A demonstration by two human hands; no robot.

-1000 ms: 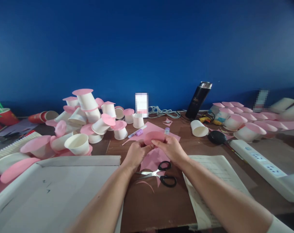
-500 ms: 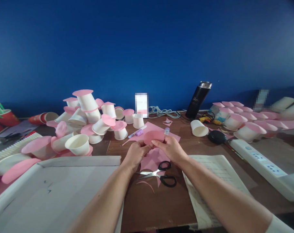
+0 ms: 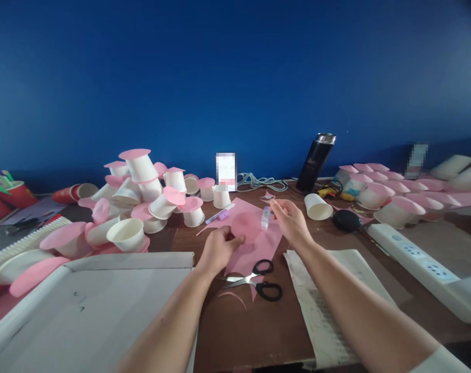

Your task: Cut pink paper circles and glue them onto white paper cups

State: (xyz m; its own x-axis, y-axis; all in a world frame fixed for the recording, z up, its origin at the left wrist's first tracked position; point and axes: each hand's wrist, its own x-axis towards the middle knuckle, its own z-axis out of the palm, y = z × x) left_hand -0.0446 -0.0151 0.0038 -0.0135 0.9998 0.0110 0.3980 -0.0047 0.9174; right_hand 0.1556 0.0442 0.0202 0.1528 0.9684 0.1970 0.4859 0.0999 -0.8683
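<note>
A pink paper circle (image 3: 247, 228) is pinched at its left edge by my left hand (image 3: 219, 248), over a pink sheet (image 3: 266, 241) with cut edges. To its right, my right hand (image 3: 291, 220) is off the circle, fingers bent and slightly apart, with nothing visible in them. Its fingertips are beside a small glue stick (image 3: 265, 218) with a purple end; I cannot tell whether they touch it. Black-handled scissors (image 3: 254, 280) lie with blades apart in front of my hands. A pink offcut (image 3: 268, 196) lies behind the glue stick.
Paper cups with pink discs (image 3: 142, 181) crowd the left, and more cups (image 3: 398, 199) stand right. A white box lid (image 3: 114, 305) lies front left. A power strip (image 3: 422, 264), papers (image 3: 336, 295), dark flask (image 3: 315, 163) and tipped cup (image 3: 318, 207) occupy the right.
My right hand has let go of the pink circle and moved right and up to the glue stick. My left hand keeps hold of the circle.
</note>
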